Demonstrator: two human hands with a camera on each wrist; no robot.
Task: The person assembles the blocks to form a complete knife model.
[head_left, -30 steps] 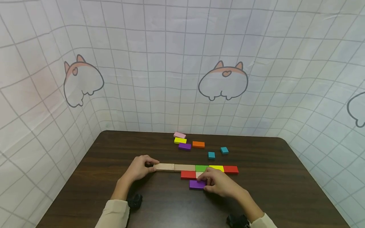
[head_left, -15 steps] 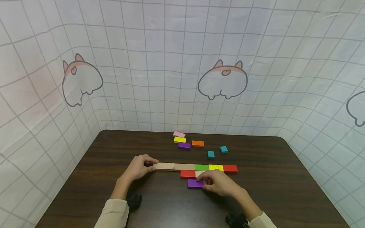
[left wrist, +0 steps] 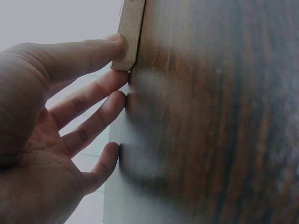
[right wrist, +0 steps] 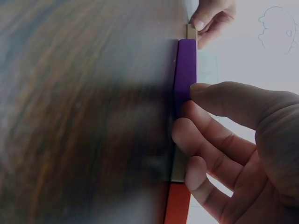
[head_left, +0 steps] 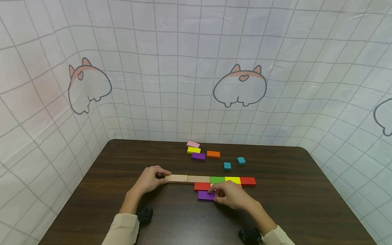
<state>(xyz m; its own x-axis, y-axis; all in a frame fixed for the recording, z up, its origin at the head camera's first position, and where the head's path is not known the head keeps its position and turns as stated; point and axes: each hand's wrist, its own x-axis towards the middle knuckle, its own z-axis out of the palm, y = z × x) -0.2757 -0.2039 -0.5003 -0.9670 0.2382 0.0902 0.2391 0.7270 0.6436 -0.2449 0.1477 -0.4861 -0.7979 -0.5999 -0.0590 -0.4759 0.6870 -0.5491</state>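
Observation:
My left hand [head_left: 150, 179] pinches the left end of a plain wooden block [head_left: 177, 178], its thumb against the block in the left wrist view. This block starts a row that continues with another plain block [head_left: 198, 179], a green block [head_left: 217, 179], a yellow block [head_left: 232, 180] and a red block [head_left: 248, 181]. My right hand [head_left: 230, 194] pinches the right end of a purple block [head_left: 206, 196] between thumb and fingers. The purple block lies just in front of a second row, where a red block [head_left: 202, 186] shows; the rest is mostly behind the right hand.
Toward the back of the dark wood table [head_left: 275, 170] lie a pink block [head_left: 193, 144], a yellow block [head_left: 194, 150], a purple block [head_left: 198, 157], an orange block [head_left: 213, 154] and two small blue blocks [head_left: 227, 166]. A white gridded cloth [head_left: 183, 112] hangs behind the table.
My right hand has slid the purple block left and slightly closer to the second row. The left hand stays on the end of the plain wooden block.

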